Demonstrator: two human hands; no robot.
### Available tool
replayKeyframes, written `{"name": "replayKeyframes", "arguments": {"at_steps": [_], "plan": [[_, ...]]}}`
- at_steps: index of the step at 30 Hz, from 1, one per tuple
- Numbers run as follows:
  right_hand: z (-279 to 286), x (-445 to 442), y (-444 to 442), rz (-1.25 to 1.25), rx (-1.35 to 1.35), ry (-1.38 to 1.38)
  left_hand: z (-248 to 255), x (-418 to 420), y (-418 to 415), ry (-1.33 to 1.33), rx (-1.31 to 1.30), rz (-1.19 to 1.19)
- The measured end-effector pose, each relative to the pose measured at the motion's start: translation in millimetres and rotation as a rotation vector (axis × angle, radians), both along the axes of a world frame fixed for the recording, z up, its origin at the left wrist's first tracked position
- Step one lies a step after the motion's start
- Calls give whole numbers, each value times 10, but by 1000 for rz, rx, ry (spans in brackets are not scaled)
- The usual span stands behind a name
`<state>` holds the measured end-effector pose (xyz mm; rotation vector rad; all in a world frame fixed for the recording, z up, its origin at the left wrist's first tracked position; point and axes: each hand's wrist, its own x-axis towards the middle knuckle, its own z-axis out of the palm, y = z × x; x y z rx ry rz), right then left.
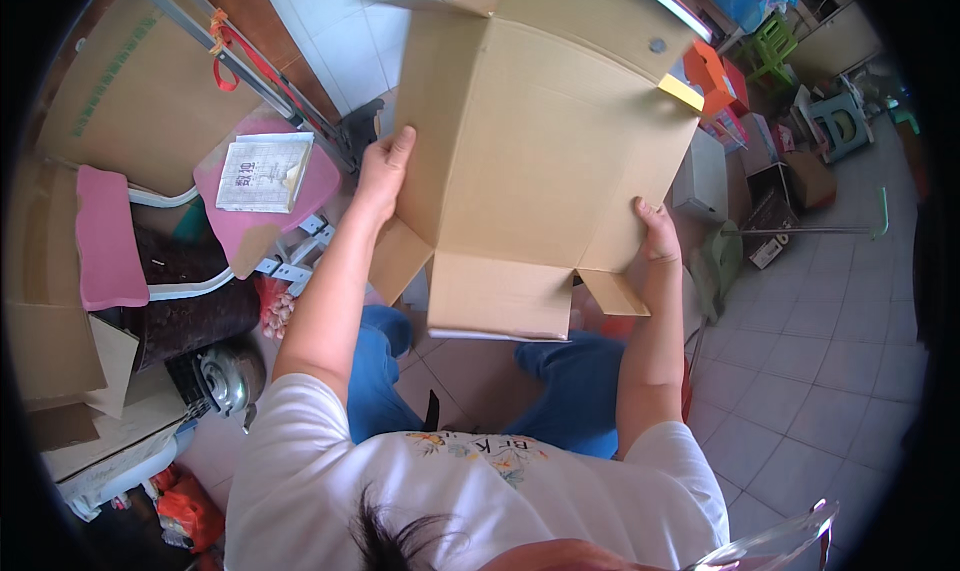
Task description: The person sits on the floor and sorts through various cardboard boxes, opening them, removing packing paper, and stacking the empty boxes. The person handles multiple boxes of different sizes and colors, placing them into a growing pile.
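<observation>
Between my two hands I hold up a large unfolded cardboard box [555,151], its plain brown side facing me. My left hand [386,169] grips its left panel, thumb on the near face and fingers hidden behind. At the lower right edge my right hand [656,229] holds on the same way, thumb in front. A flap [501,293] hangs from the bottom edge over the gap between my knees, with smaller flaps to either side. Near the top right, a yellow tab [681,94] and a small round grey spot [657,45] show on the cardboard.
To the left stands a pink chair [112,237] with a book [264,173] on its seat; a metal frame [217,45] leans behind it. A metal kettle [229,379] sits lower left. At right are an orange box [709,75], a grey stool [840,124] and a green dustpan [716,271] on the tiles.
</observation>
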<state>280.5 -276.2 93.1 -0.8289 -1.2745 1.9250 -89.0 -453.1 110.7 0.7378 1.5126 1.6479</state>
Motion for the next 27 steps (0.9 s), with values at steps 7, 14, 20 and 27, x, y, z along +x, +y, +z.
{"name": "replayKeyframes", "arguments": {"at_steps": [7,14,20,27], "plan": [[-287,-422,13,-85,1,-180,100,581,91,-9,-36,-273],[-426,-463,-75,-9,-134,-111,-68,730,123,-228,-113,-269],[-247,-349,-60,-35,-75,-198,-194,446,126,421,0,-65],[-169,-512,-96,-63,-13,-249,236,722,-133,592,-57,-329]]}}
